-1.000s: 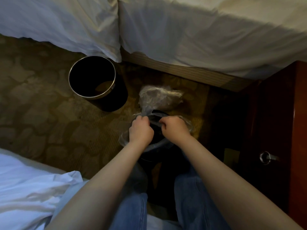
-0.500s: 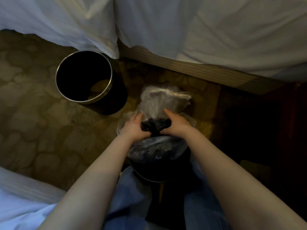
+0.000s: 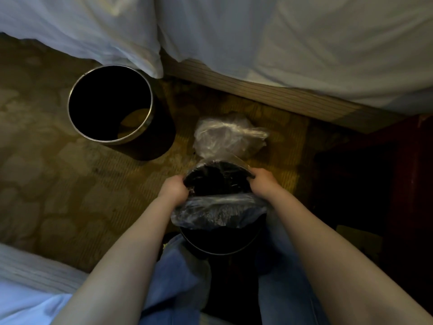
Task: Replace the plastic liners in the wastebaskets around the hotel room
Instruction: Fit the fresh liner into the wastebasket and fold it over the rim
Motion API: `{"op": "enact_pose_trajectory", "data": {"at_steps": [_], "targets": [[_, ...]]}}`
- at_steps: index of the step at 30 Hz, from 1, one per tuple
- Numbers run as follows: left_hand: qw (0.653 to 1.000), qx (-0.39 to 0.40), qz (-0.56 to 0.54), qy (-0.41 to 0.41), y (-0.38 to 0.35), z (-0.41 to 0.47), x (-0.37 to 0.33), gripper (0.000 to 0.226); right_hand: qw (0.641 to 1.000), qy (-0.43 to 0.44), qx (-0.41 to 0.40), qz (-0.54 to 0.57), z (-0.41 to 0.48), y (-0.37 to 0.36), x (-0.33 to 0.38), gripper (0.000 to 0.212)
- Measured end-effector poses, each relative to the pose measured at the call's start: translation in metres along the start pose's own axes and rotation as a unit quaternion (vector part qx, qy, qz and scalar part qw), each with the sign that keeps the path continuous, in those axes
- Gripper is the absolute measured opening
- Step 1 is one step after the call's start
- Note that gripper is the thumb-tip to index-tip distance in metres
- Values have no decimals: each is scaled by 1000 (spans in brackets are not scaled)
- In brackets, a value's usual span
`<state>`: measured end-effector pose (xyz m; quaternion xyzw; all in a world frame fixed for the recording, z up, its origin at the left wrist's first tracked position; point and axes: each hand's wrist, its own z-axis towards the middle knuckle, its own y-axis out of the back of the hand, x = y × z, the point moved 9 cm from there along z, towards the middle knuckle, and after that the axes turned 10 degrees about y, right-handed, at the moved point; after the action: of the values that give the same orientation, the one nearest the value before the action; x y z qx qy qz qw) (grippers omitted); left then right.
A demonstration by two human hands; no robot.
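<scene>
Step in hand: fitting a clear liner (image 3: 218, 208) into the wastebasket (image 3: 222, 240) that stands between the person's knees, as I judge it.
Left hand (image 3: 174, 191): at the left side of the liner's mouth, fingers curled over the film edge and gripping it; the fingertips themselves are hidden.
Right hand (image 3: 264, 184): at the right side of the mouth, fingers curled round the edge in the same way.
Liner: its mouth is pulled wide between the two hands, and a bunched band of film lies across the near side of the wastebasket.
Long axis: the stretched mouth runs left to right, across the body.
Key relation: the wastebasket lies below the fingers and toward the person, so the edge would have to travel down and outward to seat on the rim (each hand is nearest its own side; neither has the advantage).
Not clear: whether the far edge of the film already sits over the far rim; the dark interior and glare hide it.
Second wastebasket (image 3: 70, 106): upright on the carpet (image 3: 58, 172), well off to the left, metal rim bare, no liner visible in it.
Crumpled bag (image 3: 228, 137): clear plastic on the carpet just beyond the hands.
Surroundings: white bed sheets (image 3: 281, 43) hang along the top; dark wooden furniture (image 3: 410, 184) stands at the right.
Risk: thin film may slip or tear if pulled unevenly.
</scene>
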<state>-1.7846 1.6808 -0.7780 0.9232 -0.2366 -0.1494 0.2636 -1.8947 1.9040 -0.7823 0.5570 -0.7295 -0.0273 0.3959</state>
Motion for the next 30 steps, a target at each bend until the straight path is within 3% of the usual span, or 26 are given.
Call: {"op": "enact_pose_trajectory", "data": {"at_steps": [8,12,14,16,19,25,27,30], "targets": [[994,-99,-34,-30,32,10,-33,26,996,18,-86,-6,17,40,9,43],[978,-190,-31,-81,41,-7,-38,67,997,29,-76,18,8,35,10,64],[960,-242,-37,-136,43,-28,-43,77,995,37,-85,20,-3,29,10,77],[967,-182,-96,-149,29,-37,-40,80,991,23,-98,89,-15,24,4,80],[976,-41,-197,-87,-3,-37,-16,87,978,-36,-98,179,-37,11,-17,75],[961,37,-273,39,-53,-58,27,86,963,-131,-36,234,-74,-44,-50,84],[965,26,-256,45,-55,-65,27,86,959,-137,-51,243,-78,-46,-47,92],[983,-130,-130,-19,-24,-87,14,83,969,-100,-144,172,-91,-24,-35,96]]}}
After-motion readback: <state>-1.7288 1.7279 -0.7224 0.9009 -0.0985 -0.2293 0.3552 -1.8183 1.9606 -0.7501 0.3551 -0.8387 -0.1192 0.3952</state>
